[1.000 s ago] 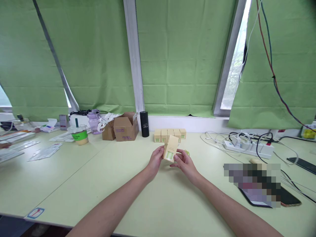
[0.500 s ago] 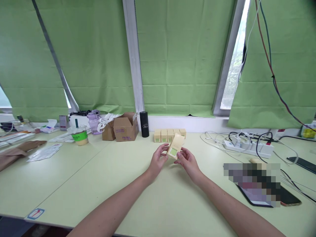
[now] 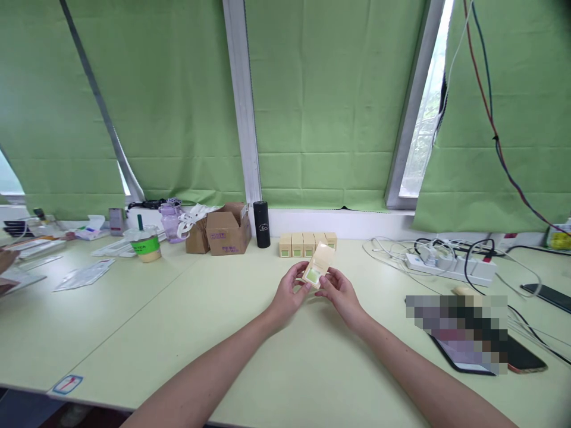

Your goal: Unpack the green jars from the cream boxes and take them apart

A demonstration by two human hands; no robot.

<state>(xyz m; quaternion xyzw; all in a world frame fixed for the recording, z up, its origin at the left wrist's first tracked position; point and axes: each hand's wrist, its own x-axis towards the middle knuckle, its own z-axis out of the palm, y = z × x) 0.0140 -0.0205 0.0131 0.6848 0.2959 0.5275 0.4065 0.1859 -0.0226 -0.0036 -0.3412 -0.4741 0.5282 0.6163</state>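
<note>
Both my hands hold one small cream box with a green label (image 3: 318, 265) above the pale green table (image 3: 187, 333). My left hand (image 3: 289, 293) pinches its lower left corner. My right hand (image 3: 341, 293) grips its lower right side with curled fingers. The box is tilted, its top leaning to the right and away from me. Just behind it, a row of several matching cream boxes (image 3: 307, 244) stands upright near the window ledge.
A black cylinder (image 3: 261, 224) and open brown cartons (image 3: 226, 229) stand at the back left, beside a purple bottle (image 3: 169, 221) and a green-banded cup (image 3: 145, 242). A white power strip with tangled cables (image 3: 450, 264) and a dark tablet (image 3: 513, 355) lie right. Another person's hand (image 3: 6, 261) shows far left.
The box has tilted further to the right and risen slightly between my hands. The other person's arm came across the far-left table, then drew back to the edge.
</note>
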